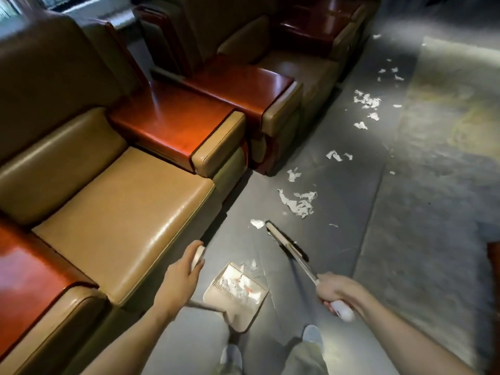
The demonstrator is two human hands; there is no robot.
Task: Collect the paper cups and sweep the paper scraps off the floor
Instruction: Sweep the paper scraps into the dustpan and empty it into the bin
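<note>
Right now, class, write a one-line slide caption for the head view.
Right hand holds a broom, left hand the dustpan's handle, paper scraps scattered along the floor beside tan armchairs.

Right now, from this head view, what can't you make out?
1. Head view: contents of the dustpan, washed out by glare and blur.
2. Head view: far paper scraps, too small to count.
3. Head view: red object, cut off by the right edge.
</note>
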